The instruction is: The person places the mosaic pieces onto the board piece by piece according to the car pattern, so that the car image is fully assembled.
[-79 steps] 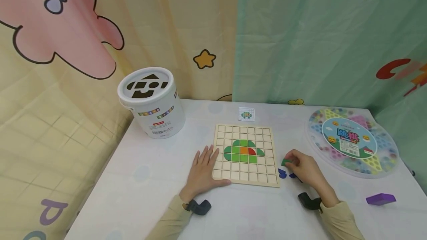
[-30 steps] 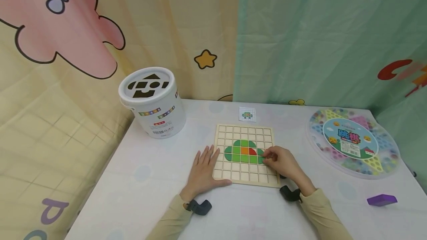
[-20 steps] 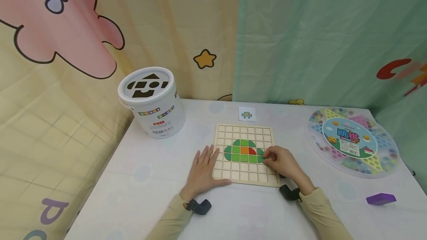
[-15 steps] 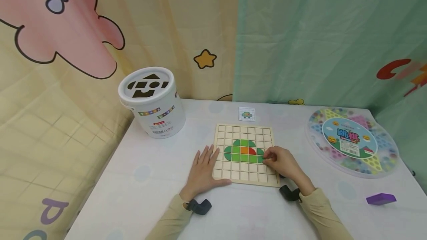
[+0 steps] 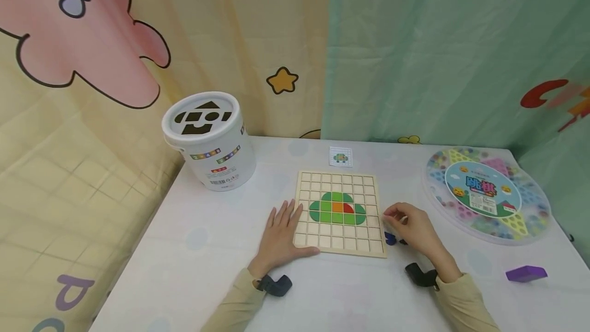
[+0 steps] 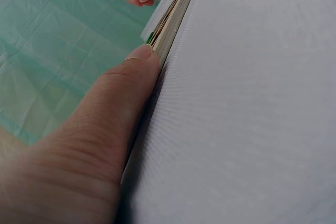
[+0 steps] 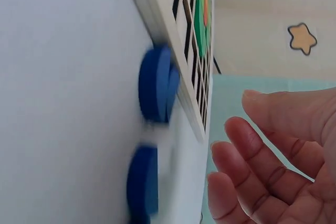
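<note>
My left hand (image 5: 282, 237) lies spread at the lower left of a wooden grid board (image 5: 332, 242), fingertips and thumb against its edges. In the left wrist view its thumb (image 6: 118, 100) rests along the board's side. Green, orange and red tiles form a domed shape on the grid, with a dark green quarter-round tile (image 5: 360, 219) at its lower right end. Right of the board hovers my right hand (image 5: 415, 227), its fingers loosely bent and holding nothing. Beneath it lie blue curved pieces (image 7: 154, 85) on the table, some beside the board's edge and another blue piece (image 7: 143, 182) apart.
A small pattern card (image 5: 340, 158) lies behind the board. At the back left stands a white bucket (image 5: 226, 168) with a shape-cutout lid. A round Chinese checkers set (image 5: 484, 188) is at the right, and a purple block (image 5: 526, 273) nearer the front.
My right hand carried the dark green tile to the grid, set it at the shape's lower right and let go. It has moved right, off the board. My left hand stayed still.
</note>
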A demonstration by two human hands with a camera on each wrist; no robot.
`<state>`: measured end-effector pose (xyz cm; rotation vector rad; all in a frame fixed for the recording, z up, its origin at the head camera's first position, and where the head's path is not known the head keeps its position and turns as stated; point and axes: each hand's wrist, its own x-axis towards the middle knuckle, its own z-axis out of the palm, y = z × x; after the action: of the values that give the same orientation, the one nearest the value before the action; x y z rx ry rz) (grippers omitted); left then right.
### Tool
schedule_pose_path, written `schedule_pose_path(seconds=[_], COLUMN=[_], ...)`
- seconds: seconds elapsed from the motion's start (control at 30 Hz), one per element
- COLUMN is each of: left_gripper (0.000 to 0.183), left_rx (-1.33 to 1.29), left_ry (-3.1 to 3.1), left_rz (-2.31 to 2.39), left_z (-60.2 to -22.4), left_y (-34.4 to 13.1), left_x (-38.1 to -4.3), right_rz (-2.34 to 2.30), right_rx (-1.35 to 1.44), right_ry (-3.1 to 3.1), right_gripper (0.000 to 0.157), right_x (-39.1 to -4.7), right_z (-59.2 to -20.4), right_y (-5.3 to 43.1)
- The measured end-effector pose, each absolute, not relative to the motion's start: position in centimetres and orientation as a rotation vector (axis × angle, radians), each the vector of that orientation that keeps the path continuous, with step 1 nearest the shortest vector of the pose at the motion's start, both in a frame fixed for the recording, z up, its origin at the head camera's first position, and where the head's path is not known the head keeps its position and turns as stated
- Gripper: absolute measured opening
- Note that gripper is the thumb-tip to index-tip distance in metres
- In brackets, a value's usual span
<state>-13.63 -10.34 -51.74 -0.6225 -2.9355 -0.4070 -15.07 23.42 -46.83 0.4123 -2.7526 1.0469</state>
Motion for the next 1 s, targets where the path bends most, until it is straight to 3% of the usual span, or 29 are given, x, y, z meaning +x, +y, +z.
schedule_pose_path(seconds=[0.23,0.57,0.73,1.0], left_gripper=[0.111,0.112,0.112,0.112], left_rx=[-0.628,-0.619,-0.618,-0.62], left_ry=[-2.919,-2.953,-2.958,-2.972], left_rz=[-0.404,-0.383,-0.39,-0.413], left_z=[-51.5,-51.4,-51.4,-51.1], left_y=[-10.3,-10.3,-10.3,-10.2], left_x=[-13.7,-13.7,-13.6,-13.5], right_rz=[1.016,1.009,1.034,0.99], right_rx=[0.346,0.55,0.636,0.469], right_ry=[-2.771,-2.938,-2.877,-2.966], right_gripper=[0.006,0.026,0.021,0.015], right_x=[-14.4,-13.9,-13.9,-14.1], right_z=[-46.6,-47.7,-47.8,-47.5], right_y=[25.9,26.5,26.1,25.7])
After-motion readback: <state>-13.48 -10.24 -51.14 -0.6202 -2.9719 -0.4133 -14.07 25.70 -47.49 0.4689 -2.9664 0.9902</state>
